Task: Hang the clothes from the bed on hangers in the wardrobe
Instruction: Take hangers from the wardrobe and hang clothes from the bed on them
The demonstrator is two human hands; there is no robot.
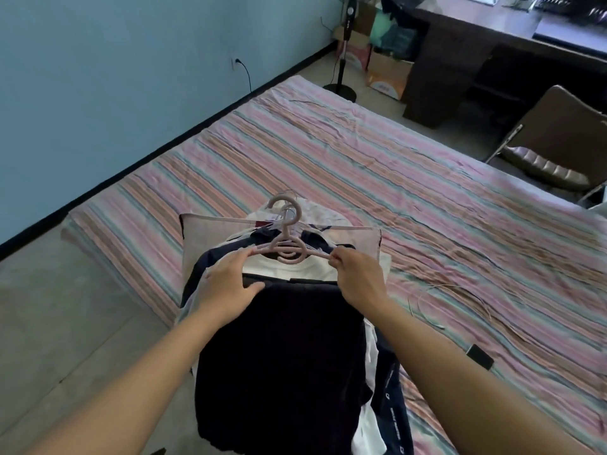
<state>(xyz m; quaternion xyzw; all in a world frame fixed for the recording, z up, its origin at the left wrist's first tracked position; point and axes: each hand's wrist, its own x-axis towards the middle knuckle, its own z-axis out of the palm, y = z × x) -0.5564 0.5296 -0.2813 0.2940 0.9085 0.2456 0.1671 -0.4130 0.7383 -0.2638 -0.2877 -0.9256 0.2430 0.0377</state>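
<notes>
Both hands at frame centre grip the pink hanger — left hand on one arm, right hand pinching the other — likely spreading it to fit the dark garment heaped on the striped bed.

Striped bed carries piled clothes (pillow underneath).

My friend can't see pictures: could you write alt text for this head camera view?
Two hands hold a pink hanger over a dark garment on a pile of clothes: the left hand and the right hand each hold one arm of it. The pile lies on a striped bed beside a blue wall.
</notes>
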